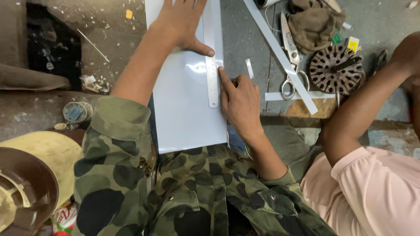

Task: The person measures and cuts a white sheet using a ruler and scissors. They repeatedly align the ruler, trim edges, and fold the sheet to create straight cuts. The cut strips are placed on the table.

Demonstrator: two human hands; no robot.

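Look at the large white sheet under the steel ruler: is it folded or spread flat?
Spread flat. The large white sheet shows no crease, and the steel ruler lies level along it under the left hand.

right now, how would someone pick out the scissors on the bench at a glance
Start at the big white sheet under both hands and look to its right across the grey bench. The scissors lie there beside a long white strip, blades pointing away. They are the only shiny metal tool with two round handle loops.

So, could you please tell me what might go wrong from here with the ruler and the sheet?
The left hand pins only the far end of the steel ruler, so its near end could swing. The right hand fingers sit against the ruler's edge. The white sheet overhangs the lap and may sag.
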